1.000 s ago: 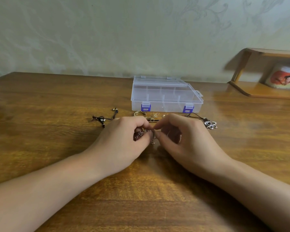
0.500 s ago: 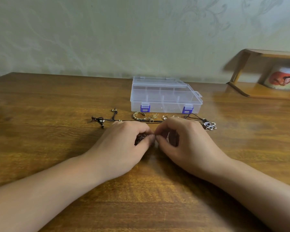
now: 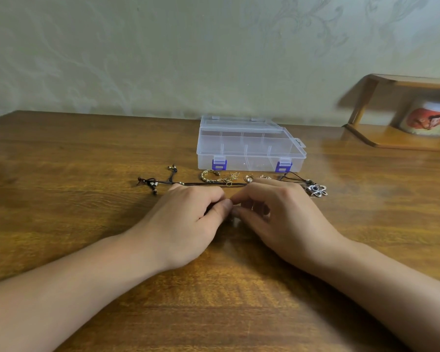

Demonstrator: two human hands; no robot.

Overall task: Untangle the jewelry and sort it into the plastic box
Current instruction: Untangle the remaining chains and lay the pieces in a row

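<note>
The piece of jewelry I am working on is almost wholly hidden between my two hands; I cannot make out what it is, only that something small sits where my fingertips meet, just above the wooden table (image 3: 61,199). My left hand (image 3: 188,219) has its fingers curled inward with the thumb pressed toward the index, pinching at that hidden piece. My right hand (image 3: 277,217) mirrors it, fingers curled and thumb and index closed on the same spot, thumb tips nearly touching. Just beyond my knuckles a black cord necklace (image 3: 208,184) lies stretched left to right; its left end carries small beads, its middle passes behind my right hand, and its right end shows a silver flower pendant (image 3: 316,190) beside my right knuckles. Between the cord and the box lie a gold band bracelet (image 3: 208,174), a fine gold chain (image 3: 231,177) bunched in a tangle, and small rings (image 3: 249,178), too small to detail. The plastic box (image 3: 250,148) stands behind them, clear, with two purple latches; its lid appears down, compartments visible through it, contents not discernible. At far right a wooden shelf (image 3: 391,138) holds a mug (image 3: 427,119), cut off by the frame edge.
</note>
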